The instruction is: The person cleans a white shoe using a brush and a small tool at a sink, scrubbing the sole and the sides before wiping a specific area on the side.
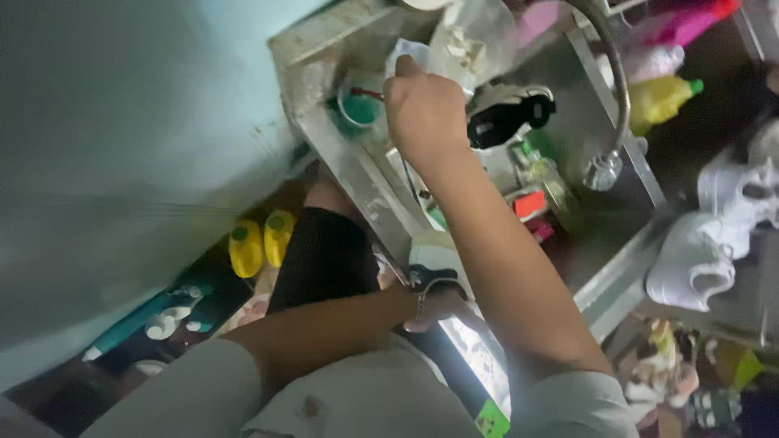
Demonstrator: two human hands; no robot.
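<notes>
My right hand [426,113] reaches over a steel sink [600,235], its fingers closed on a white cloth [408,53]. Just left of it stands a teal cup [357,107] with a red-handled brush in it. A black and white shoe [510,118] lies in the sink right of that hand. My left hand [438,307], a bracelet at its wrist, grips a white and dark shoe [432,261] at the sink's near edge. My right forearm partly hides that hand.
A curved tap [618,89] rises over the sink. A clear plastic bag [483,36] lies behind the cloth. White sneakers [702,264] sit right of the sink. Yellow and pink bottles [661,97] stand behind it. Two yellow bottles [260,242] are on the floor below.
</notes>
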